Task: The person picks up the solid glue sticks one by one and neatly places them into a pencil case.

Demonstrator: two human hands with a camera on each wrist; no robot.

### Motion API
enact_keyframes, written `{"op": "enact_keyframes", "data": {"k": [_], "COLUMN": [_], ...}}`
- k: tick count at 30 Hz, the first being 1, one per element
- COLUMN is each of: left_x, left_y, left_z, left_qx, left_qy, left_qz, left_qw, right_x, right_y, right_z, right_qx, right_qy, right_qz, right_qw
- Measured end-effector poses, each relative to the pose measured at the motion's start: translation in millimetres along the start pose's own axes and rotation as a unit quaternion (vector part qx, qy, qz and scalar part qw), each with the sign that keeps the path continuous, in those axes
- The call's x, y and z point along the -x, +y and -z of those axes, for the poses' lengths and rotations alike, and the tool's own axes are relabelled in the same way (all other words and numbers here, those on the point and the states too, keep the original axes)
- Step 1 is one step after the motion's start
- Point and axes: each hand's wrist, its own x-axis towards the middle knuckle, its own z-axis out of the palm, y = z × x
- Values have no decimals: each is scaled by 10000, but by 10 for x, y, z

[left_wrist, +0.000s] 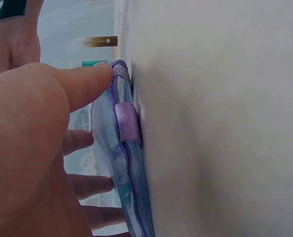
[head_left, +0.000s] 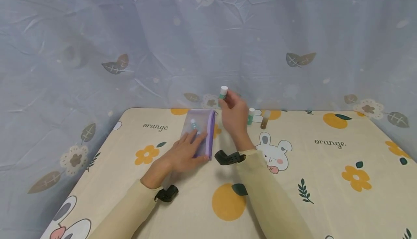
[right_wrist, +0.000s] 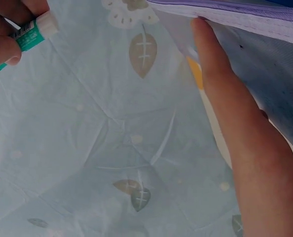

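**Cream sleeves [head_left: 272, 199] in front; left hand [head_left: 187, 152] on pouch [head_left: 203, 120], right hand [head_left: 236, 113] gripping tube [head_left: 223, 92]**

Fingers spread and relaxed, the left hand rests across the purple-edged mesh pouch, thumb at its near corner. The right hand pinches the white-capped green tube between thumb and fingers, cap up, slightly tilted, raised clear of the table. Through the mesh shows a light-blue tube [head_left: 194, 124], seemingly inside the pouch. Right of the right hand, near the table's far edge, are a second green tube [head_left: 250, 116] and a brown tube [head_left: 264, 123], close together. Black devices [head_left: 229, 158] sit at both wrists. Beneath lies an orange-and-rabbit-print tablecloth [head_left: 195, 213]; behind hangs a grey-blue curtain [head_left: 208, 36].
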Motion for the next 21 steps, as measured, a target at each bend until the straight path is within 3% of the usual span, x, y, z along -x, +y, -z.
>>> {"op": "enact_keyframes", "data": {"k": [6, 21], "left_x": [3, -2], "left_y": [-3, 15], "left_z": [-9, -2], "left_qx": [10, 22], "left_qy": [62, -24], "left_qz": [-18, 54], "left_qw": [10000, 10000], "right_x": [21, 66], "right_y": [51, 262], "right_z": [-58, -152], "right_qx": [-13, 407], "right_qy": [-105, -197], "right_qz": [263, 26], "right_qw": [9996, 9990]}}
